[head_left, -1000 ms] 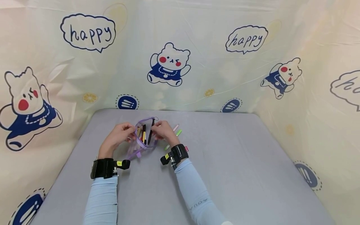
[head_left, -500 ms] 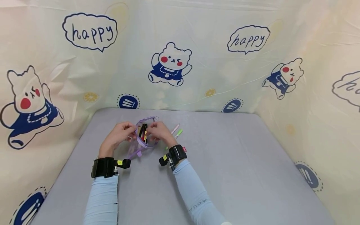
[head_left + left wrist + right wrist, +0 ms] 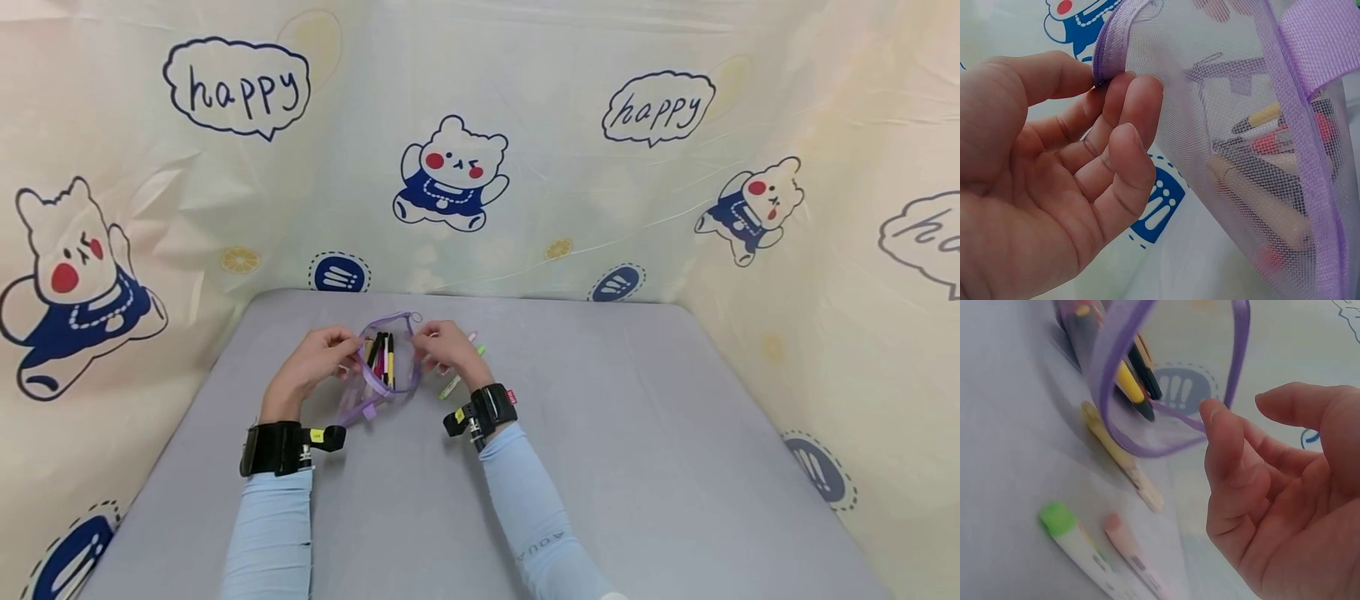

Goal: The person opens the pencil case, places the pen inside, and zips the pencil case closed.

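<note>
My left hand (image 3: pixel 318 362) pinches the zipped rim of a purple-trimmed mesh pencil pouch (image 3: pixel 1172 112) between thumb and forefinger. The pouch's mouth stands wide apart, and several pens (image 3: pixel 390 358), some black and one yellow and black, lean inside it. Through the mesh in the left wrist view, a red-and-black pen (image 3: pixel 1266 142) shows among them. My right hand (image 3: pixel 450 346) is just right of the mouth, holding nothing, its thumb and forefinger parted in the right wrist view. Beneath it lie a green-capped marker (image 3: pixel 1060 519) and a pink-capped marker (image 3: pixel 1132 550).
A pale yellow pen (image 3: pixel 1119 456) lies on the table beside the pouch. The grey table (image 3: pixel 637 433) stretches right and toward the front. A cartoon-printed curtain (image 3: pixel 540 192) hangs behind and along both sides.
The right hand carried a black pen left into the pouch, let go of it, and drew back right with nothing in its fingers. The left hand stays on the rim.
</note>
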A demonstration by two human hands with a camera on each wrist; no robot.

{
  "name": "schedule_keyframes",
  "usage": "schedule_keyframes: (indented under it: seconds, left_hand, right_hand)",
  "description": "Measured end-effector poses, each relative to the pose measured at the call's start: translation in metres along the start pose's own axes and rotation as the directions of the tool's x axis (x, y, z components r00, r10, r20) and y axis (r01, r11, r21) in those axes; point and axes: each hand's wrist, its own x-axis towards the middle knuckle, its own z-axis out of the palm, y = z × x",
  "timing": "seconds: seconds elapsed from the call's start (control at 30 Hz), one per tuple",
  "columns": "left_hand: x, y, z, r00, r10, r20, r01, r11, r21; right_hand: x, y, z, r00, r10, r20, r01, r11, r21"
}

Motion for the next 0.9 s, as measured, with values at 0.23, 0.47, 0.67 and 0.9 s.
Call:
schedule_keyframes:
  seconds: [0.23,0.47,0.67,0.9]
  left_hand:
    - [-0.003,-0.001,0.001,1.0,-0.002,0.014,0.002,1.0,0.0]
    - [0.0,-0.001,0.001,1.0,-0.011,0.009,0.011,1.0,0.003]
    - [0.003,-0.002,0.0,1.0,-0.017,0.01,0.017,1.0,0.015]
    - [0.003,-0.001,0.0,1.0,-0.003,0.01,0.003,1.0,0.006]
  right_hand:
    - [-0.005,0.005,-0.015,1.0,-0.004,-0.001,0.004,0.998,-0.066]
    - [-0.007,0.013,-0.029,0.999,0.024,-0.024,-0.026,0.994,-0.108]
    - [-0.009,0.019,-0.038,0.998,0.041,-0.048,-0.048,0.99,-0.133]
    - [-0.009,0.03,-0.048,0.997,0.059,-0.056,-0.07,0.971,-0.229]
